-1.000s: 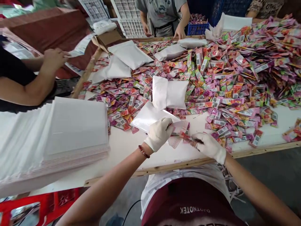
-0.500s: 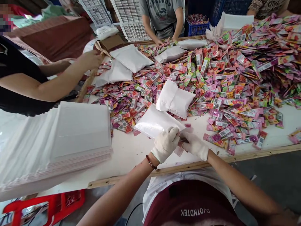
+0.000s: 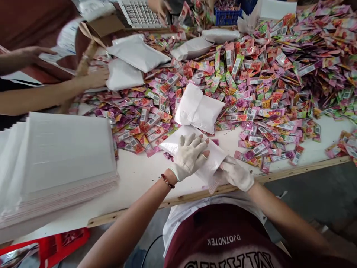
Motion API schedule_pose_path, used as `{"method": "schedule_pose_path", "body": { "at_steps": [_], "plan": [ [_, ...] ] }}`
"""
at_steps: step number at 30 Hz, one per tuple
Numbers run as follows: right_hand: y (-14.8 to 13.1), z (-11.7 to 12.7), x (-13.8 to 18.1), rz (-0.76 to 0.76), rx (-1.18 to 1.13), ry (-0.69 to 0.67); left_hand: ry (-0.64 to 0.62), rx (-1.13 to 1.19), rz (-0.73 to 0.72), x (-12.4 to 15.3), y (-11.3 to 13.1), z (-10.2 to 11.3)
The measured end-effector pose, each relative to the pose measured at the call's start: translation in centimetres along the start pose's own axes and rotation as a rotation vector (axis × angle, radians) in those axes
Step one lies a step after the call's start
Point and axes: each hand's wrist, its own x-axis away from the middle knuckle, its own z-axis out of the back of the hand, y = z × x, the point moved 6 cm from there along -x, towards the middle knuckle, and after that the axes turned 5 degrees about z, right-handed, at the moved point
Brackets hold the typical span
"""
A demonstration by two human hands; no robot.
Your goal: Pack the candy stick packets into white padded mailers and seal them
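Observation:
My left hand point(image 3: 190, 154), in a white glove, lies flat with fingers spread on a white mailer bag point(image 3: 178, 139) on the white table point(image 3: 145, 175). My right hand point(image 3: 236, 174), also gloved, is closed on the near end of that bag at the table's front edge. Just beyond sits a filled white bag point(image 3: 198, 109). A big heap of colourful candy sachets point(image 3: 264, 82) covers the table beyond and to the right.
A tall stack of flat white mailer bags point(image 3: 64, 156) stands at my left. Another person's arms point(image 3: 50, 91) reach in from the left. More filled white bags point(image 3: 136, 52) lie at the back, near a cardboard box point(image 3: 100, 28) and a blue crate point(image 3: 227, 15).
My left hand went from a pinch to flat on the bag. My right hand drew the bag's end nearer the table edge. The person at the left shifted their arms.

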Motion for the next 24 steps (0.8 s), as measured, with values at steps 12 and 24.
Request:
{"method": "schedule_pose_path", "body": {
  "at_steps": [12, 24],
  "plan": [
    [-1.6, 5.1, 0.3, 0.122, 1.294, -0.064, -0.082, -0.159, -0.06, 2.4, -0.5, -4.8],
    [-5.7, 6.6, 8.8, 0.16, 1.066, -0.269, -0.097, -0.212, -0.123, 3.8, -3.4, -5.0]
  ]
}}
